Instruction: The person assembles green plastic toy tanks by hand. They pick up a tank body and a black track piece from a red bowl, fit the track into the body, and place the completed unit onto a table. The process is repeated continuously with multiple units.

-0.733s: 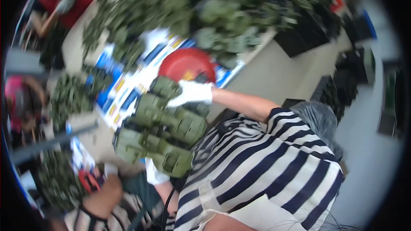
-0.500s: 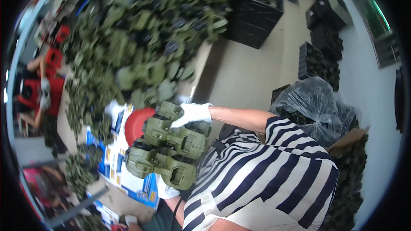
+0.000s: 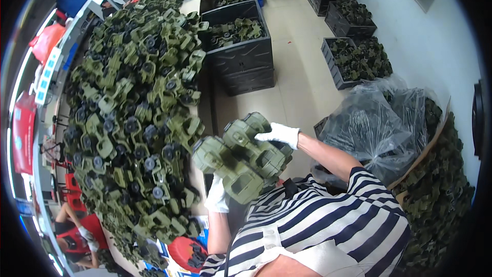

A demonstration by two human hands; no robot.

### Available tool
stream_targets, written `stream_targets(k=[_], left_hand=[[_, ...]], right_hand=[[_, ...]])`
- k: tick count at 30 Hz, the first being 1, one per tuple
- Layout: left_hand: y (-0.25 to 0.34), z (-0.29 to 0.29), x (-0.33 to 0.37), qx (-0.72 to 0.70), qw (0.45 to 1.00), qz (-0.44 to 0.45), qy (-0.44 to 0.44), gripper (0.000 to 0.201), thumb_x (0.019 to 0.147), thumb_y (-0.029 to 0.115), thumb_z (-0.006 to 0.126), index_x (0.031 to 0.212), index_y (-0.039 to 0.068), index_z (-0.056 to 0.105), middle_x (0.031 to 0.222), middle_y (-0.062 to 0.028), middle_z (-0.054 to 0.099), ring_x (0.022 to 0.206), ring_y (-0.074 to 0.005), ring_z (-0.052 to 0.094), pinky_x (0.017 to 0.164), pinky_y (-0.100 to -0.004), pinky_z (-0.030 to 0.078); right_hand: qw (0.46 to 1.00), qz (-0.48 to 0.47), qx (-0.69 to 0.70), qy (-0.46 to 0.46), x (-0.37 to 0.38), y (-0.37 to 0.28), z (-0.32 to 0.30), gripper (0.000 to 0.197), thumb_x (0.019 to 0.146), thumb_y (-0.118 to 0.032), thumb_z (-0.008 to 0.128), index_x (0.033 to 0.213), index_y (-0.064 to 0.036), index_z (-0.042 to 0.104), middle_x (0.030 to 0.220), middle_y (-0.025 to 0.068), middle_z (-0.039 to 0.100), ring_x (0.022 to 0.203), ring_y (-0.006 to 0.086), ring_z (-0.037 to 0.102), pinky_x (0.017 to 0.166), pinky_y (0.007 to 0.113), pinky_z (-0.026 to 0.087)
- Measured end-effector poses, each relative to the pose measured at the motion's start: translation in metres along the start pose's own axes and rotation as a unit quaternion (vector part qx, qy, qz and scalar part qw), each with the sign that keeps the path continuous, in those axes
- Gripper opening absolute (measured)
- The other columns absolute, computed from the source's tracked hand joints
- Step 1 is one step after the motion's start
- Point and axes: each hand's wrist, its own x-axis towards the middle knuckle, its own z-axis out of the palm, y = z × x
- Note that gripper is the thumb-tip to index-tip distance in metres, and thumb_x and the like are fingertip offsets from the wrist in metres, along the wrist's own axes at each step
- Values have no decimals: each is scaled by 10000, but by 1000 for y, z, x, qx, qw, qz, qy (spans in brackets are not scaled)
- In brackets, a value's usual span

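Holding up a bunch of green toy trucks [image 3: 243, 159], the person in the striped shirt [image 3: 328, 200] stands beside the tabletop [image 3: 198, 182] near me. The trucks are up in the air in front of the shirt, packed close together, some touching side by side. Both hands wear white gloves and grip the bunch from two sides. The right hand [image 3: 279, 134] is closed on the far end, with its fingers over the top. The left hand [image 3: 217, 195] grips from below, on the near left side, and some of its fingers hide behind the trucks.

Just left of the bunch, a big messy heap of toy trucks [image 3: 128, 138] covers much of the tabletop. Near the left arm sits a red bowl [image 3: 177, 251] with some black bits in it.

Past the bunch, a tall black crate [image 3: 241, 66] stands on the floor [image 3: 297, 82], with more green toys inside. A grey crate [image 3: 330, 64] full of them is over by the wall. To the right of the person I see a big clear plastic bag [image 3: 369, 133]. Far over on the left, somebody else's gloved hands [image 3: 87, 235] show too.
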Motion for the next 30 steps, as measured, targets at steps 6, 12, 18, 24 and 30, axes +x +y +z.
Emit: stream_targets(k=[6, 12, 18, 24, 30], left_hand=[[58, 75, 168, 11, 998, -45, -39, 539, 1053, 372, 437, 1515, 133, 295, 1426, -45, 457, 1258, -189, 474, 1058, -351, 421], [99, 138, 336, 42, 984, -82, -149, 766, 951, 179, 614, 1547, 80, 143, 1364, -103, 500, 1088, -165, 563, 810, -294, 531], [129, 247, 452, 26, 977, -97, -188, 671, 960, 217, 632, 1513, 95, 274, 1405, -58, 473, 1225, -183, 504, 1038, -338, 427], [109, 320, 600, -8, 983, -98, -157, 736, 946, 215, 655, 1538, 162, 222, 1368, -77, 490, 1179, -178, 521, 984, -345, 465], [157, 399, 694, -50, 989, -37, -132, 1269, 875, 337, 749, 1446, 20, -339, 1509, -177, 340, 1327, -229, 420, 1084, -355, 387]], right_hand=[[995, -44, -26, 86, 57, -58, -126, 528, 890, -327, 720, 1303, -28, 581, 1196, 79, 662, 1065, 167, 616, 935, 349, 501], [987, -71, 90, 117, 90, -132, -244, 548, 893, -307, 724, 1339, -39, 551, 1248, 48, 632, 1130, 154, 570, 1008, 326, 431], [973, -27, 73, 216, 107, -186, -367, 656, 872, -375, 744, 1353, -10, 487, 1214, 83, 634, 1058, 165, 623, 908, 338, 524], [981, -13, 58, 185, 155, -257, -517, 639, 885, -395, 726, 1367, -33, 512, 1265, 64, 615, 1126, 165, 577, 945, 346, 486], [993, 14, -1, 116, 233, -354, -650, 575, 888, -381, 726, 1322, -43, 559, 1209, 61, 642, 1062, 164, 605, 908, 351, 500]])
